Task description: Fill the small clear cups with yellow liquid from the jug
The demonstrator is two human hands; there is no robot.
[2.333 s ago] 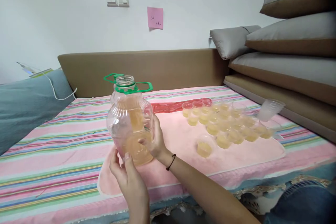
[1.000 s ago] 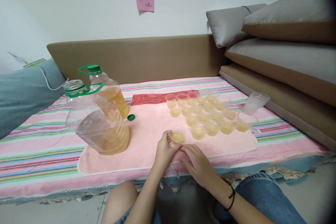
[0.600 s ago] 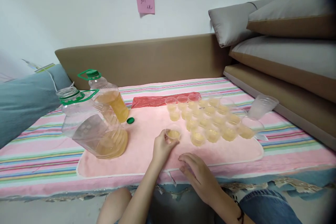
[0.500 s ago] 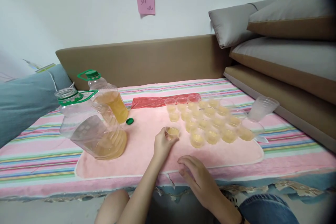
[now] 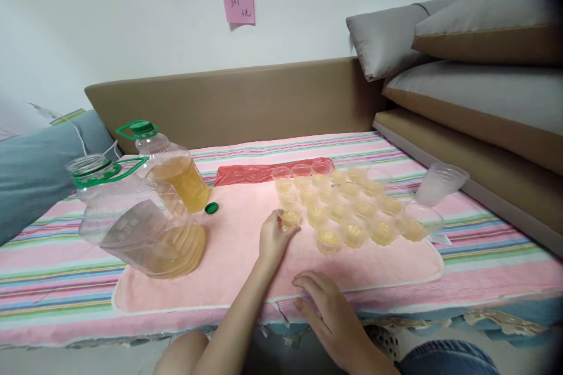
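My left hand (image 5: 273, 239) is wrapped round a clear plastic cup (image 5: 291, 220) with yellow liquid in it, at the front left of a cluster of similar cups. Fingers apart and holding nothing, my right hand (image 5: 328, 316) hovers at the front edge of the pink mat (image 5: 237, 258). Rows of filled clear cups (image 5: 354, 235) stand to the right of the held one. On the left, an uncapped large bottle (image 5: 145, 228) with a green handle contains some yellow liquid. Behind it stands a capped bottle (image 5: 176, 173) of the same liquid.
A green cap (image 5: 212, 208) lies right of the bottles. Stacked cups (image 5: 441, 183) lie tilted at the right. A red plastic bag (image 5: 246, 173) is flat behind the cups. Grey-brown cushions (image 5: 475, 99) pile up on the right; a blue cushion (image 5: 39, 170) is at left.
My left hand and its cup have come closer to the cup cluster. The view has shifted slightly, and my right hand still hangs open near the front edge.
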